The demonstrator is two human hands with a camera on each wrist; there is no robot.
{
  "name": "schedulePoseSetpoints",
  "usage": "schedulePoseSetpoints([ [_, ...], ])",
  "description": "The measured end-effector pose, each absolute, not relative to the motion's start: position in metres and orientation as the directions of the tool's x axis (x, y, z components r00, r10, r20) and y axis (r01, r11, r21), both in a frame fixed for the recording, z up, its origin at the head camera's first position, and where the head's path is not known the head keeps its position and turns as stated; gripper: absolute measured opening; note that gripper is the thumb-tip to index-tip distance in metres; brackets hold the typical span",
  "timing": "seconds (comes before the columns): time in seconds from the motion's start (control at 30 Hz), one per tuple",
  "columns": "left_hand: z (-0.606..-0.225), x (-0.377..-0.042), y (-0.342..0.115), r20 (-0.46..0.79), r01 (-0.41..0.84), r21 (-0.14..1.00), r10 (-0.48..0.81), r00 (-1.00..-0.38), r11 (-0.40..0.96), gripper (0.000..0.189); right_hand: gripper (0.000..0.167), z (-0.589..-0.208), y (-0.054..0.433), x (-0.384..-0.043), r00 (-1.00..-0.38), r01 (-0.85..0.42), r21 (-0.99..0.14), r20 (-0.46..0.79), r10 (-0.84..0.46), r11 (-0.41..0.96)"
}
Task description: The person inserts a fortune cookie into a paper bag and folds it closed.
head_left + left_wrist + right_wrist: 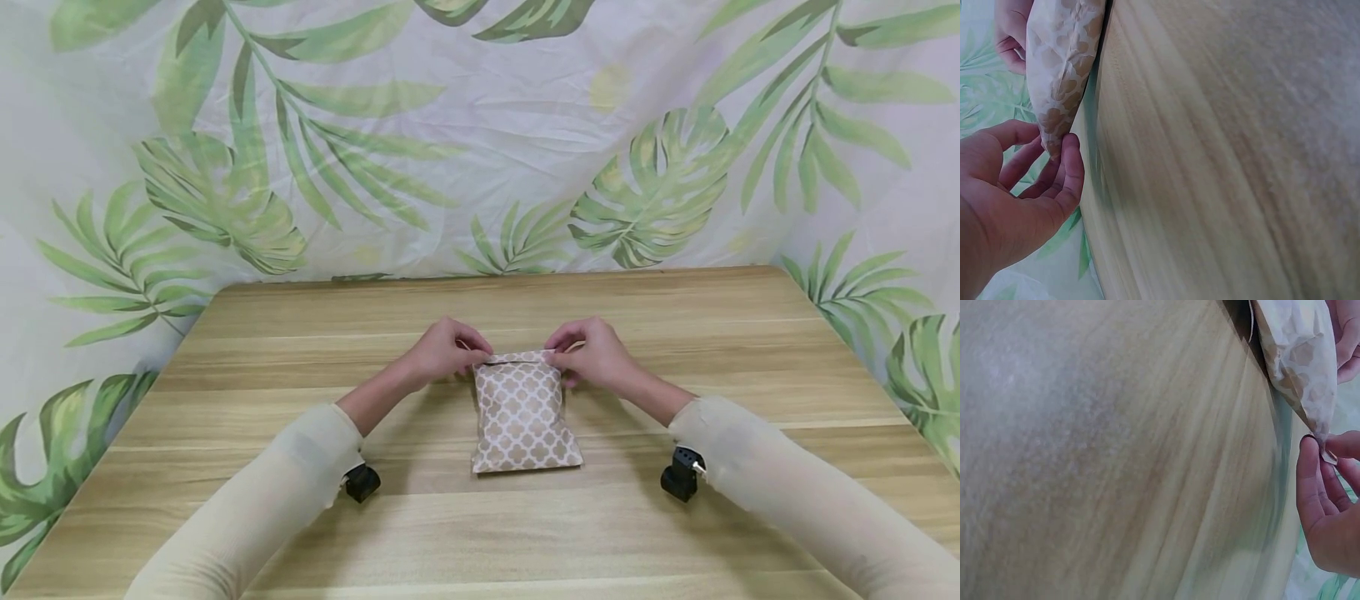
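Observation:
A tan paper bag (519,415) with a white lattice pattern lies on the wooden table, its far end folded over in a narrow strip. At the left corner of that fold, my left hand (447,350) pinches the paper between thumb and fingers. My right hand (592,354) does the same at the right corner. From the left wrist view, the bag (1063,69) looks plump and tapers to the edge that the left hand (1029,187) grips. In the right wrist view, the right hand (1332,506) pinches a small tip of the bag (1300,362).
The wooden table (300,533) reaches back to a hanging cloth (510,150) printed with green leaves. Small black cameras (362,482) hang under both sleeves, close above the tabletop.

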State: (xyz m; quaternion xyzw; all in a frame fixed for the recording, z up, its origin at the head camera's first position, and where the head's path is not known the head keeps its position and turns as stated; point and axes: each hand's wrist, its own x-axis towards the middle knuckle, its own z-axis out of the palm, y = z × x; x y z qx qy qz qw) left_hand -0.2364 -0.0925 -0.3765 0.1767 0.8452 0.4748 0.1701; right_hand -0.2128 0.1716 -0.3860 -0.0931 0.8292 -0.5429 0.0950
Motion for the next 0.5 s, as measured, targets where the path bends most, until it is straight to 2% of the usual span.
schedulePoseSetpoints([
  [0.23,-0.377,-0.235,-0.094,-0.135,0.123,0.859,0.452,-0.882,0.497,0.017,0.018,-0.388,0.175,-0.213,-0.957,-0.045,-0.916,-0.075,-0.281,0.398],
  [0.5,-0.377,-0.230,-0.101,-0.118,0.151,0.858,0.473,-0.873,0.492,0.021,0.032,-0.387,0.185,-0.208,-0.948,-0.050,-0.917,-0.081,-0.308,0.396],
])
